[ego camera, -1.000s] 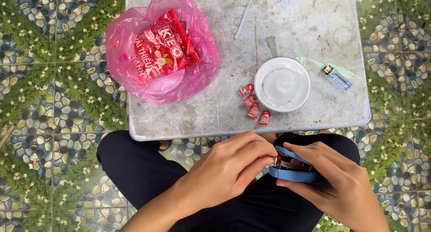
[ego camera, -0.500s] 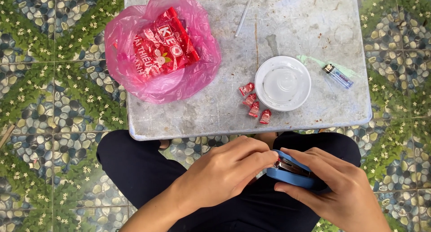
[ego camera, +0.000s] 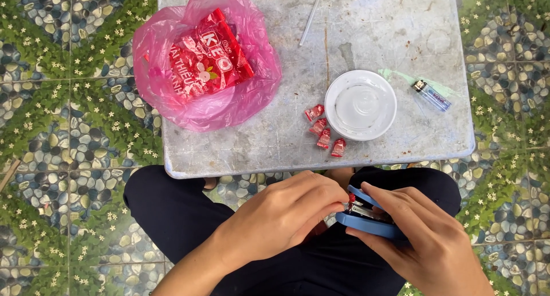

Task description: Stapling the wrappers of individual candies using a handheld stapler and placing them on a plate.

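Observation:
Over my lap, my right hand (ego camera: 427, 239) grips a blue stapler (ego camera: 366, 220) with its jaws apart. My left hand (ego camera: 283, 218) has its fingertips pinched at the stapler's mouth, on a small red piece there that looks like a wrapped candy. Several small red wrapped candies (ego camera: 325, 135) lie on the grey table (ego camera: 286, 141) beside a white round lid (ego camera: 360, 104). A pink plastic bag (ego camera: 206, 58) holding red candy packets sits at the table's left.
A small lighter (ego camera: 432, 95) lies at the table's right side, over a pale green scrap. A thin white stick (ego camera: 311, 16) lies near the far edge. The floor around is patterned pebble-and-leaf tile (ego camera: 63, 113). My legs are in dark trousers (ego camera: 183, 216).
Both hands have stayed at my lap with the stapler. My left fingers have closed in on the stapler's mouth.

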